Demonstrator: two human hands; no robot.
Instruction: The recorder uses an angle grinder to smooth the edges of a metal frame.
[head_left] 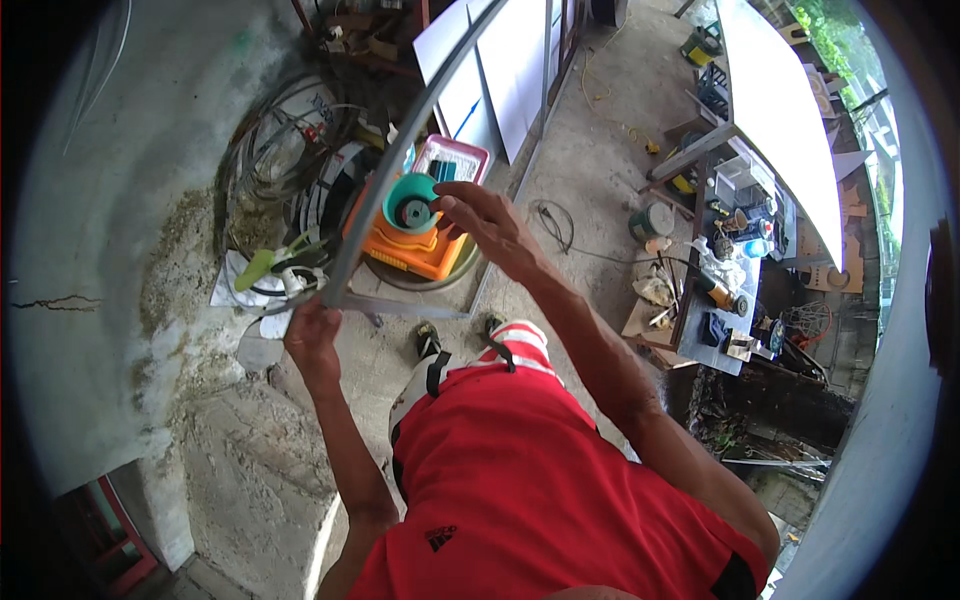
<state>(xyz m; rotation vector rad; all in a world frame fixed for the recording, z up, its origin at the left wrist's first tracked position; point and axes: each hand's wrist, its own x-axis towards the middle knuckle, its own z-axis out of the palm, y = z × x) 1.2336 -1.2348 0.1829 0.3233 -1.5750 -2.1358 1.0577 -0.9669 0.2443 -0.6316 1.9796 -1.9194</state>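
My left hand (315,340) is closed round the lower left corner of a grey metal frame (372,205), whose long bar rises and bends away from me. My right hand (490,228) reaches over the frame with its fingers apart, their tips at the rim of a teal plastic tub (400,190). Inside the tub lies a round, dark-rimmed object (413,211). The tub stands on an orange plastic crate (430,262). Just beyond it is a pink-rimmed tray (468,152) with a white inside.
Coiled hoses or cables (265,150) lie by the left wall. White panels (515,80) lean at the back. To the right stands a cluttered workbench (715,355) with an angle grinder (722,295). A black cord (553,225) runs over the concrete floor (590,300).
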